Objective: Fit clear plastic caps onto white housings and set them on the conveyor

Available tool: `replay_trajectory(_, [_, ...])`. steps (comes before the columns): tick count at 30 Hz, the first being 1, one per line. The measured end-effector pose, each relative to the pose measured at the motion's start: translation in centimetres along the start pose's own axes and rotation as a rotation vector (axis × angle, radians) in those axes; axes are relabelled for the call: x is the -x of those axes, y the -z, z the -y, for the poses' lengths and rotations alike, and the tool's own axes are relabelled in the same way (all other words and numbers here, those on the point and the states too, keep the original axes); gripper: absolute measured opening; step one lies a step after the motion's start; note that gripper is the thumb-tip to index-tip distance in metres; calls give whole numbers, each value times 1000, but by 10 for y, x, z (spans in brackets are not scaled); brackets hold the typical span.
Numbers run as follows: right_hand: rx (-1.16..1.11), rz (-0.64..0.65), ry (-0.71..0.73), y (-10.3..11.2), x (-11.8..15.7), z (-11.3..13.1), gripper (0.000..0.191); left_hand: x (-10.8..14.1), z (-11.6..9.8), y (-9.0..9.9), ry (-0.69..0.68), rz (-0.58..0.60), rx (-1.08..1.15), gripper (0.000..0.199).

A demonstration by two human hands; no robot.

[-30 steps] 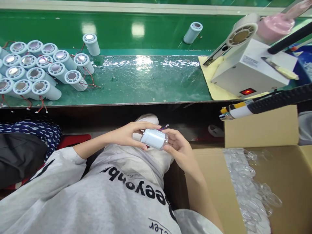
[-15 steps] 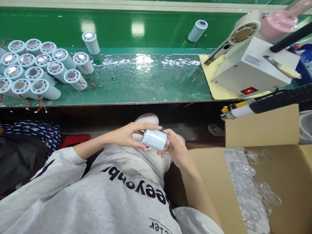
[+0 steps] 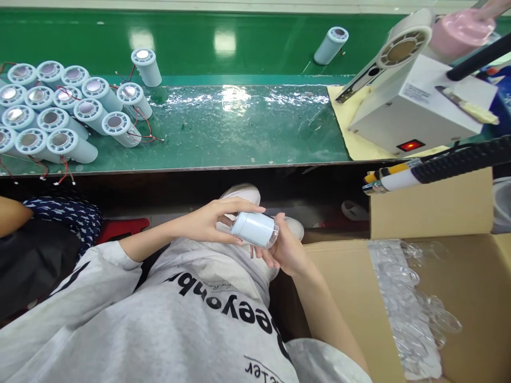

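Cylinder (image 3: 254, 230), pale blue with a clear end, sits between your hands above your lap — left hand (image 3: 207, 221) gripping one end, right hand (image 3: 288, 247) cupping the other. Beyond, similar cylinders (image 3: 59, 109) crowd the desk's (image 3: 239, 133) left; the white machine (image 3: 419, 106) stands right — black-sleeved cable (image 3: 463, 159) overhanging the open carton (image 3: 347, 298).

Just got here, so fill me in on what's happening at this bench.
A seated person holds a pale blue cylinder over their lap, the left hand at one end and the right hand at the clear end. Similar cylinders with thin wires stand grouped at the left of the green bench. At the right sits a white box-shaped device with its red switch lit, above an open carton holding clear plastic pieces.
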State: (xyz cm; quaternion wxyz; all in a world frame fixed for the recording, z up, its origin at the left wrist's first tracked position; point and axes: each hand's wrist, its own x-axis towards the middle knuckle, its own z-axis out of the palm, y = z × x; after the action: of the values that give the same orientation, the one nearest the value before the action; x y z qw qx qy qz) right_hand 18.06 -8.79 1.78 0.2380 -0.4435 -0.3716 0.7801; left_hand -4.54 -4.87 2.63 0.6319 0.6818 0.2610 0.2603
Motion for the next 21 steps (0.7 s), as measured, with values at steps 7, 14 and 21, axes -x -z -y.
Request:
replay_trajectory(7, [719, -280, 874, 12, 10, -9, 46, 1, -6, -3, 183, -55, 187, 75])
replay_trajectory(14, [369, -183, 572, 12, 16, -6, 58, -2, -4, 2, 52, 11, 121, 78])
replay_trajectory(21, [223, -143, 359, 12, 15, -7, 61, 0, 6, 3, 196, 60, 293, 82])
